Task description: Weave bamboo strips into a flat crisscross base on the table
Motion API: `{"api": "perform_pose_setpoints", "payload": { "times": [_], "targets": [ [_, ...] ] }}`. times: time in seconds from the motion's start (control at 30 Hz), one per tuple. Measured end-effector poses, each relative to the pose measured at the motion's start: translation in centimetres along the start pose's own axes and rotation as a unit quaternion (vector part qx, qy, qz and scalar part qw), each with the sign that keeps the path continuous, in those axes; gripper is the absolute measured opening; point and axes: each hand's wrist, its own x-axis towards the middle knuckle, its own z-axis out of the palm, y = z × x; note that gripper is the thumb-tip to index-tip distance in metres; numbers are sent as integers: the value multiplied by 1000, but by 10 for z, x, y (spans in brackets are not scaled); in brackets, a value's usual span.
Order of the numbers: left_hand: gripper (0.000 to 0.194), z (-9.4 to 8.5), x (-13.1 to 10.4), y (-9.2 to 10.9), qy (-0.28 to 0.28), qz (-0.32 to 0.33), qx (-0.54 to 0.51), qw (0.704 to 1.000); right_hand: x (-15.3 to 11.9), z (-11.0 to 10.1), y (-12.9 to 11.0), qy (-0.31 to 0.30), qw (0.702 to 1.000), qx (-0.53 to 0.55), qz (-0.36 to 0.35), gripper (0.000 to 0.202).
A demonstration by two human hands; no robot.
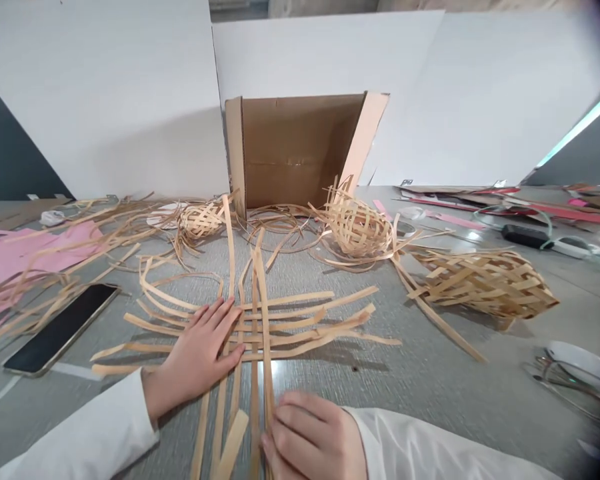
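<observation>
A loose weave of thin bamboo-like strips (290, 327) lies flat on the grey table, with strips running sideways across several lengthwise ones. My left hand (200, 350) rests palm down on the left part of the weave, fingers stretched out, pressing on the crossings. Near the front edge, my right hand (313, 433) is closed around the near end of a long lengthwise strip (265, 300). This strip passes over the sideways strips at the weave's right side. The right fingertips are slightly blurred. A short, wider strip (234, 440) slants up between the hands.
Woven pieces stand behind: a small one (203, 219), a rounder one (357, 223) and a long one (490, 283) at right. A phone (63, 330) and pink paper (40, 250) lie left, eyeglasses (575, 373) right. An open cardboard box (300, 150) stands at the back.
</observation>
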Motion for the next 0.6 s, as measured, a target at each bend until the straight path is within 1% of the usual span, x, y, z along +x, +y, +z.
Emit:
{"api": "perform_pose_setpoints", "payload": {
  "times": [0.1, 0.2, 0.4, 0.6],
  "targets": [
    [54, -2, 1, 1, -19, -4, -3, 1000, 2, -10, 3, -11, 999, 3, -36, 28],
    [54, -3, 2, 1, -33, -7, 3, 999, 1, -12, 4, -12, 998, 16, -53, 25],
    [53, -2, 1, 0, -30, -2, 14, 999, 5, -11, 4, -20, 998, 31, -46, 28],
    [53, -3, 2, 0, -23, 2, 12, 1000, 5, -15, 8, -46, 993, 47, -96, 22]
  ]
}}
